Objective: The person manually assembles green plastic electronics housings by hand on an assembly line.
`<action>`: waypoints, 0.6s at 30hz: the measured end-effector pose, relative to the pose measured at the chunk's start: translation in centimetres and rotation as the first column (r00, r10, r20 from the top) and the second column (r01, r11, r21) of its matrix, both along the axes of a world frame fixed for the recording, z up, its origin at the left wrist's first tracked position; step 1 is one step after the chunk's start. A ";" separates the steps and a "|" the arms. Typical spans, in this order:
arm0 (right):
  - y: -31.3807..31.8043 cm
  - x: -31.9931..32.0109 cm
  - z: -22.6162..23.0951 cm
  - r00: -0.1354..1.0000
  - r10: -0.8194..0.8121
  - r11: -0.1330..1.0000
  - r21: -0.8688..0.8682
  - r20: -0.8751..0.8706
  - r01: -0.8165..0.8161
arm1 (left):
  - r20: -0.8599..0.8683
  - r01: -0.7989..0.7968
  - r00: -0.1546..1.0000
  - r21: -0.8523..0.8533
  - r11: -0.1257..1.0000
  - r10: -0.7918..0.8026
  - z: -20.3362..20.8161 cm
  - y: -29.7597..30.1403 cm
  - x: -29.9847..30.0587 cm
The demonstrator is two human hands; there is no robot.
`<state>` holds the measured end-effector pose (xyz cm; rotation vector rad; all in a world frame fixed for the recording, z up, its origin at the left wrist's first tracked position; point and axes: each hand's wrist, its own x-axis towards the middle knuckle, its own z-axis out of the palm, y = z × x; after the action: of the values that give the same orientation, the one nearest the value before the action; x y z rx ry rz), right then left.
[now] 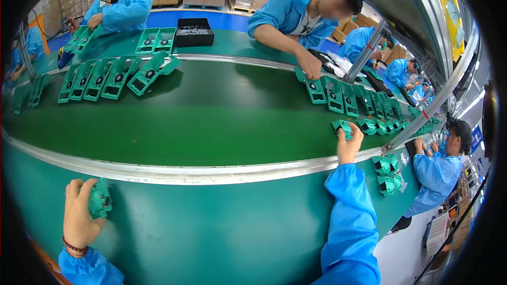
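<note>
My left hand is closed around a green plastic housing with small parts inside, held above the near green worktop at the left. My right arm reaches forward over the metal rail to the conveyor belt. There my right hand grips another small green housing at its near side, fingers wrapped on it. Just right of that one, a row of similar small green housings lies along the belt. Behind them stands a row of longer green casings with round black parts.
A metal rail divides worktop and belt. More green casings lie at the belt's far left. Several green housings sit on the worktop at right. Across the belt, a co-worker's hand touches a casing. A metal post rises at right.
</note>
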<state>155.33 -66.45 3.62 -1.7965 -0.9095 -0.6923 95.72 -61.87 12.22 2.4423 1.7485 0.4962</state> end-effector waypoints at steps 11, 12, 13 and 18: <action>-1.8 3.3 -1.5 0.982 -0.068 0.912 -0.389 0.174 0.132 | -0.180 -0.120 0.976 0.046 0.992 0.127 -0.5 -0.5 -2.3; -1.4 1.5 -0.9 0.966 0.017 0.943 -0.326 0.259 0.070 | -0.236 -0.115 0.959 0.189 0.975 0.159 -0.1 -0.8 -0.8; -1.2 -0.7 -0.3 0.961 0.086 0.952 -0.307 0.263 -0.001 | -0.084 0.007 0.996 0.232 0.973 0.012 0.4 -0.6 1.5; -0.6 -16.7 2.9 0.801 0.544 0.826 -0.327 0.251 -0.459 | 0.793 0.628 0.578 -0.282 0.726 -0.193 -2.0 -2.0 11.8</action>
<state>138.63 -67.05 6.47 -1.5539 -1.7039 -0.5528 107.57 -63.92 10.25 1.7640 0.7535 0.6626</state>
